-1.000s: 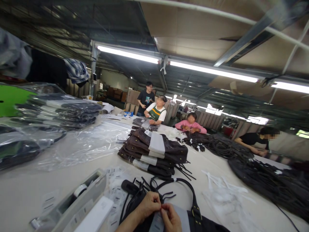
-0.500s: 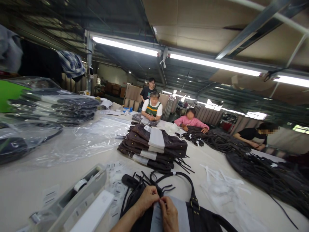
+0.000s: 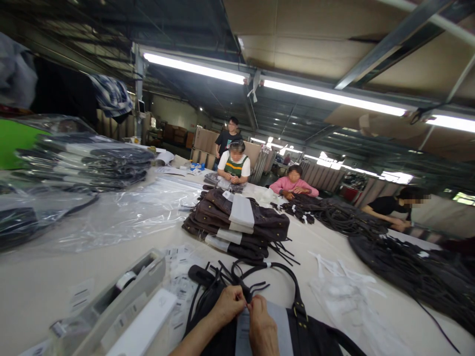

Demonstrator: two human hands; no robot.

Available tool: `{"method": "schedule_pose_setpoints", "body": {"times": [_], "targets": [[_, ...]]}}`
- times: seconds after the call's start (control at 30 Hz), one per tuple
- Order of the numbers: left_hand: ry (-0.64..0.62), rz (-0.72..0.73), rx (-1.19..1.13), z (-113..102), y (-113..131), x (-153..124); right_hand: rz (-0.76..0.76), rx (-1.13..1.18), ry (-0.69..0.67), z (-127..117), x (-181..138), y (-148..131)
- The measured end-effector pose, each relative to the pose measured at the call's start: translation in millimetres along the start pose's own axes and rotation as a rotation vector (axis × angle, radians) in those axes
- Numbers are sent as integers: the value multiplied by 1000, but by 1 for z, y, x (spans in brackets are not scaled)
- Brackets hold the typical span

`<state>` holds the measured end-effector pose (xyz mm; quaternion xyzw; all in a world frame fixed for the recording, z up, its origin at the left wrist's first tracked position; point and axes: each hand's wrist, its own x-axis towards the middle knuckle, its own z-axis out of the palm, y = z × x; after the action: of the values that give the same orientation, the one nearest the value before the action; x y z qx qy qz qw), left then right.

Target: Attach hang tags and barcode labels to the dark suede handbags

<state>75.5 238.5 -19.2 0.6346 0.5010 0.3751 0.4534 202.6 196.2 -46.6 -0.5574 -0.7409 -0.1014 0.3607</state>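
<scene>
Just in front of me lies a dark handbag (image 3: 308, 336) with an arched handle (image 3: 294, 284) and a pale grey band (image 3: 281, 326) around its body. My left hand (image 3: 228, 305) and my right hand (image 3: 262, 325) meet over the bag's top edge, fingertips pinched close together. Whatever sits between those fingertips is too small to make out. Under my right hand, a light printed strip or tag (image 3: 243, 333) rests on the bag. Thin dark cords (image 3: 260, 286) and a dark rounded tab (image 3: 200, 275) stick out beyond my left hand.
Behind the handbag stands a stack of brown bags (image 3: 211, 212). To the left are a grey plastic tray (image 3: 158, 269), a white box (image 3: 143, 324), barcode labels (image 3: 182, 291) and plastic-wrapped goods (image 3: 89, 163). Dark straps (image 3: 401, 282) are heaped at right. Several co-workers sit or stand beyond.
My hands stay pinched together at the bag's top, with only a slight shift of the fingers. The view has moved a little. Across the table, a pink-sleeved person's hands have moved.
</scene>
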Motion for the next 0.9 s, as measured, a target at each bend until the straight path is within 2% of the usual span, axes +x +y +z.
{"method": "schedule_pose_setpoints", "body": {"times": [0.17, 0.33, 0.5, 0.7, 0.9], "targets": [[7, 61, 100, 0, 6, -3, -137, -103, 58, 5, 6, -1], [6, 96, 188, -3, 7, -12, -164, -13, -26, 2, 14, -2], [36, 86, 143, -6, 6, -13, -6, 216, -175, -7, 23, -1], [112, -1, -53, -7, -2, -6, 391, 690, -317, -8, 28, -9], [123, -33, -181, -8, -4, -9, 546, 813, -316, -5, 28, -9]]}}
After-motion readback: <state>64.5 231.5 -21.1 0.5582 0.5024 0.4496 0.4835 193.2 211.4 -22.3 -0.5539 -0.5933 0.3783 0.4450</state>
